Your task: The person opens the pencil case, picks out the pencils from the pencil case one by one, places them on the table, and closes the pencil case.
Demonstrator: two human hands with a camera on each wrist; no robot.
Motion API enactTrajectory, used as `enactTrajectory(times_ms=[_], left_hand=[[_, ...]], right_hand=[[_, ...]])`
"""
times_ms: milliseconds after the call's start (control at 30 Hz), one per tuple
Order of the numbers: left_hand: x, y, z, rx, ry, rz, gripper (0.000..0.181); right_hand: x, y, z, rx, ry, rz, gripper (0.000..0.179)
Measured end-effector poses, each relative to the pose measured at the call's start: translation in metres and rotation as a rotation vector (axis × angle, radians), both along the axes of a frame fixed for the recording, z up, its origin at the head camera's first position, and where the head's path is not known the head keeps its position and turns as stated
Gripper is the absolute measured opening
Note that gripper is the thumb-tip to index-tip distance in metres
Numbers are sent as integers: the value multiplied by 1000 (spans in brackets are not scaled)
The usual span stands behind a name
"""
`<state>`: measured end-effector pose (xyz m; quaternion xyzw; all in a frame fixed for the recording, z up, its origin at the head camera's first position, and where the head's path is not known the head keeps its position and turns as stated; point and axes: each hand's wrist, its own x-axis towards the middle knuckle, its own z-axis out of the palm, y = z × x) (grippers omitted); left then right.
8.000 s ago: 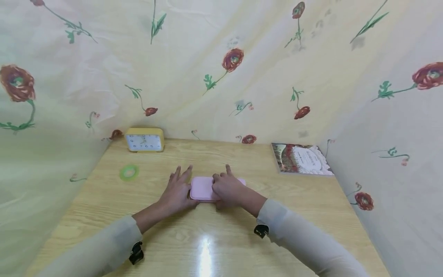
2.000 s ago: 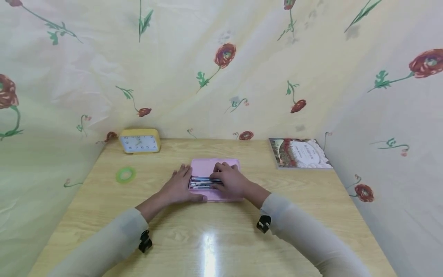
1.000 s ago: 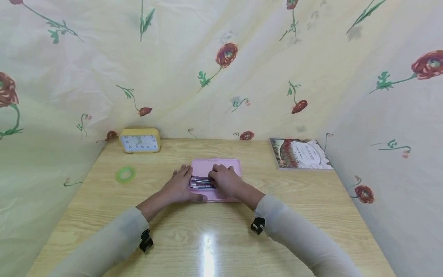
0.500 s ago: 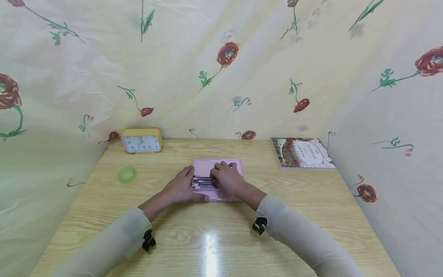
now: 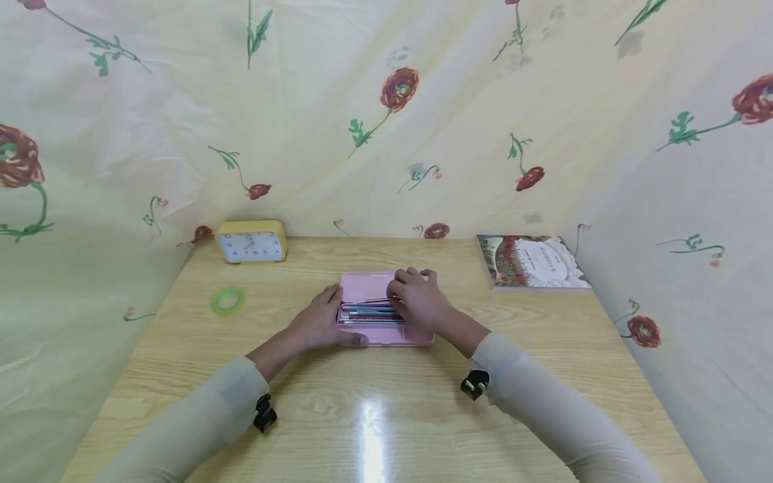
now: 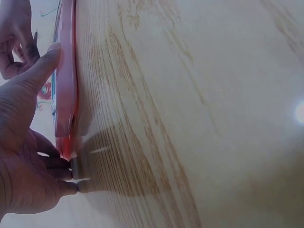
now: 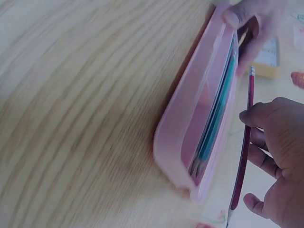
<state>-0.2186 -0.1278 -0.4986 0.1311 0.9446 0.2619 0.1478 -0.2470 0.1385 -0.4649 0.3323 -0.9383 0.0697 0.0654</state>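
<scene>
- Right hand: shifted rightward since the earlier head frame; I saw it pinch a red pencil above the pink case. Lid stood open.
- Left wrist view: left hand spread, thumb on the case.
- Right wrist view: red pencil apparently clear; I judged one out, other pencils remaining inside.

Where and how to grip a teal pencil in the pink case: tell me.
Best pinch a teal pencil mid-shaft, coming down from above: it lies lengthwise, close beside others, in the open pink case. The left hand holds the case's left end, so the right hand's side seems better.
</scene>
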Motion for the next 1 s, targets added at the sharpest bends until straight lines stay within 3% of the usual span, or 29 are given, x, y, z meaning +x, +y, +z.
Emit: enactTrajectory(times_ms=[300,567,1000], left_hand=[[-1,1,3,-5,-3,-2,144],[2,2,6,0,-20,4,144],[-2,1,1,-8,-10,-24,145]], right_hand=[[-2,40,5,-55,9,-51,6],[-3,90,-4,-49,9,-113,8],[-1,158,-18,-36,-12,-214,11]])
